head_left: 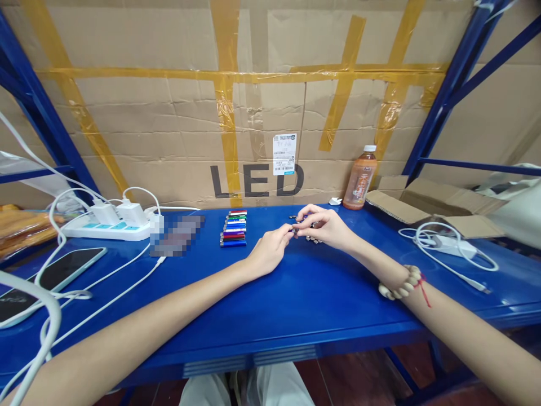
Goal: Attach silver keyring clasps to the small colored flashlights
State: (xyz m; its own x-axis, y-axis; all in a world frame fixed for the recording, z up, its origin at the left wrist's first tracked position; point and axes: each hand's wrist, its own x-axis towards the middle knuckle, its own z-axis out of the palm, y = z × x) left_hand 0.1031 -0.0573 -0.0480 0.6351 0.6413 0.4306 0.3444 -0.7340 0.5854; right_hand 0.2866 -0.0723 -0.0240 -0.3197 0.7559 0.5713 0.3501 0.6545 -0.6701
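My left hand and my right hand meet above the blue metal shelf, fingertips pinched together on a small dark metallic part between them. More small dark parts lie under my right hand. A row of several small coloured sticks, red, green, blue and white, lies just left of my left hand. A beaded bracelet with a red thread is on my right wrist.
A white power strip with chargers and white cables sits at the back left, a phone in front of it. An orange drink bottle stands at the back right beside an open cardboard box. A taped cardboard wall marked LED closes the back.
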